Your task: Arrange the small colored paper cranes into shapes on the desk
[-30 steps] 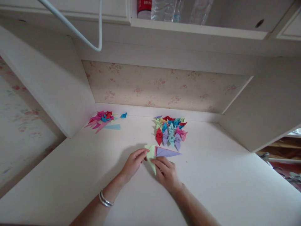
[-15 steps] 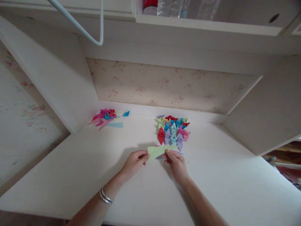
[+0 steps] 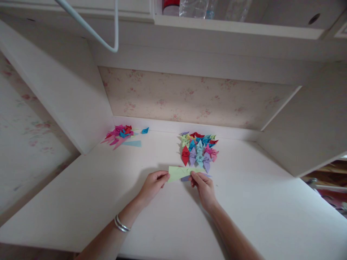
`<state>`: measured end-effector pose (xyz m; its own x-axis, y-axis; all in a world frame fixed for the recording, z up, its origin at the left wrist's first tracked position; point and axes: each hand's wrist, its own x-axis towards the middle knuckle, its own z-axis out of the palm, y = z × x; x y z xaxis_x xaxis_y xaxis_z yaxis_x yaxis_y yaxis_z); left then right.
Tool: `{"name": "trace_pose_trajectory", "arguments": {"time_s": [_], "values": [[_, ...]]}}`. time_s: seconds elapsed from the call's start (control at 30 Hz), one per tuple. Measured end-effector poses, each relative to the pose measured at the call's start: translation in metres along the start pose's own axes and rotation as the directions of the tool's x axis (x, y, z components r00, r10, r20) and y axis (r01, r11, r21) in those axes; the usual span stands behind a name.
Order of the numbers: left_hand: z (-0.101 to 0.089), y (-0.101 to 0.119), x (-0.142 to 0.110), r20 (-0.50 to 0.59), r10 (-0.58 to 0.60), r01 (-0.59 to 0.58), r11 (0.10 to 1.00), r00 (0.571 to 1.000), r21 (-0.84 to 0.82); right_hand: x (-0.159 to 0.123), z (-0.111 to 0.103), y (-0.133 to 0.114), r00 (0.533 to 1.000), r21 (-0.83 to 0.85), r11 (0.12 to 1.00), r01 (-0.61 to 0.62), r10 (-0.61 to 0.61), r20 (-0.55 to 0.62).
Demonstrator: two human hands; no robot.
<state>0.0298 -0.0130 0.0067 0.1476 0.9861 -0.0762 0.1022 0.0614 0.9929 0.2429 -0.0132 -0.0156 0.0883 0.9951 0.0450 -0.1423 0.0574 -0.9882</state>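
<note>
Left hand (image 3: 152, 186) and right hand (image 3: 204, 189) — each grip pinched closed — hold pale-green paper (image 3: 177, 173).

- Centre: pale green paper (image 3: 177, 173), matt, lightly creased.
- Right of centre: folded paper shapes (image 3: 200, 151), matt, crisp-edged.
- Lower left: bangles (image 3: 121, 224), shiny silvery metal.
- Top: clear plastic items (image 3: 193, 8), glossy, uneven.
- Lower half: counter (image 3: 165, 227), smooth, low-sheen.

Light-green paper piece (image 3: 176, 173): one elongated, tapered sheet, creased across its middle. Orientation: long axis left to right, broad squared end at left, narrow end at right; far edge nearly straight, near edge slanting. Position: near the centre of the scene, broad face visible.
</note>
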Motion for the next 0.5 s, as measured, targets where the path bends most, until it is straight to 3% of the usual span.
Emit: {"name": "trace_pose_trajectory", "arguments": {"time_s": [0.2, 0.5], "values": [[-0.0003, -0.0009, 0.0, 0.005, 0.01, -0.01, 1.0, 1.0, 0.004, -0.0009, -0.0001, -0.0013, 1.0, -0.098, 0.995, 0.022, -0.024, -0.017], [-0.0008, -0.0022, 0.0007, 0.006, -0.005, 0.005, 1.0, 1.0, 0.029, 0.0016, -0.0037, -0.0058, 0.998, 0.062, 0.998, -0.022, 0.025, -0.06]]}}
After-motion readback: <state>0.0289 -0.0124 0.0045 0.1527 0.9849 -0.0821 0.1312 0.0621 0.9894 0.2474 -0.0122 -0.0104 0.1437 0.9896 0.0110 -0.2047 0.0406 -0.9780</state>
